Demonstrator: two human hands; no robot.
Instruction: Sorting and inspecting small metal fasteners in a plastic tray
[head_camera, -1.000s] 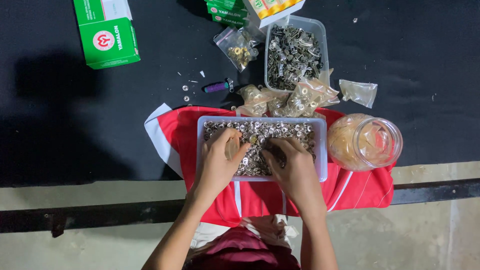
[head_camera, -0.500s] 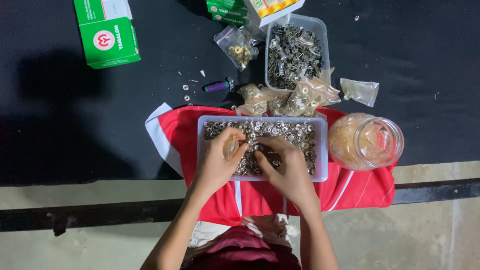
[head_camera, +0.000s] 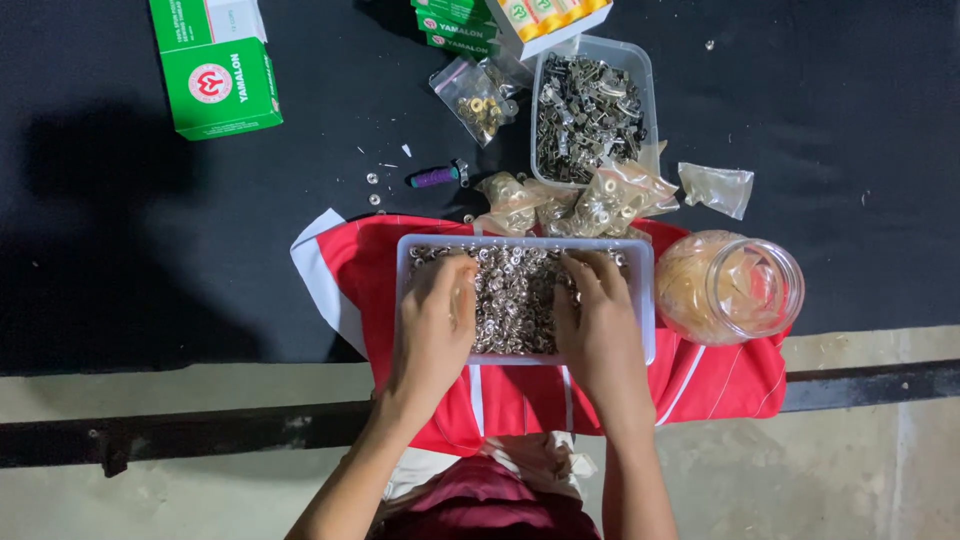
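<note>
Both hands have spread apart since earlier: left hand (head_camera: 435, 320) and right hand (head_camera: 597, 325) rest, fingers down, in the rivet tray (head_camera: 645, 300), whose long axis runs nine-to-three on the red cloth (head_camera: 720, 385); their grip is hidden.

tray (head_camera: 645, 300): clear plastic, faint bluish tint
small rings (head_camera: 515, 300): shiny silver, filling tray
cloth (head_camera: 720, 385): red with thin white stripes, white band on one edge
table (head_camera: 150, 250): matte black
box (head_camera: 215, 75): green with white panel and a red-white round mark
second tub (head_camera: 640, 70): clear, holds dark grey metal parts
jar (head_camera: 735, 290): clear, amber-tan contents
bags (head_camera: 615, 195): clear plastic, brass and silver bits inside
spool (head_camera: 435, 178): purple
floor (head_camera: 150, 400): pale grey-beige
</note>
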